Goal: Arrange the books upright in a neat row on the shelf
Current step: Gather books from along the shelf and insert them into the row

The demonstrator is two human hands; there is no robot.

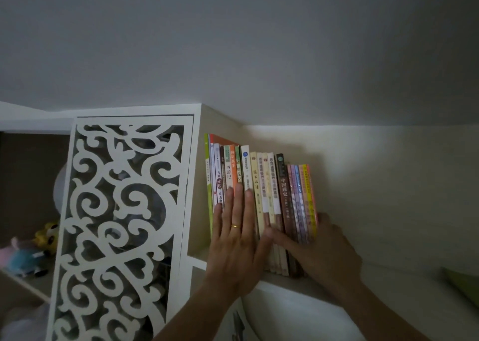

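Note:
A row of several books (261, 185) stands upright on the pale shelf (388, 283), spines toward me, packed against the white cabinet side (199, 180) on the left. My left hand (238, 239) lies flat with straight fingers against the spines of the left books; a gold ring sits on one finger. My right hand (318, 250) is at the right end of the row, its thumb across the lower spines and its fingers reaching behind the last orange book (312, 198).
A white fretwork door (121, 224) fills the cabinet front at left. Plush toys (28, 252) sit in an open compartment at far left. The shelf runs on to the right of the books, with a green object (464, 286) at the right edge. A plain wall rises behind.

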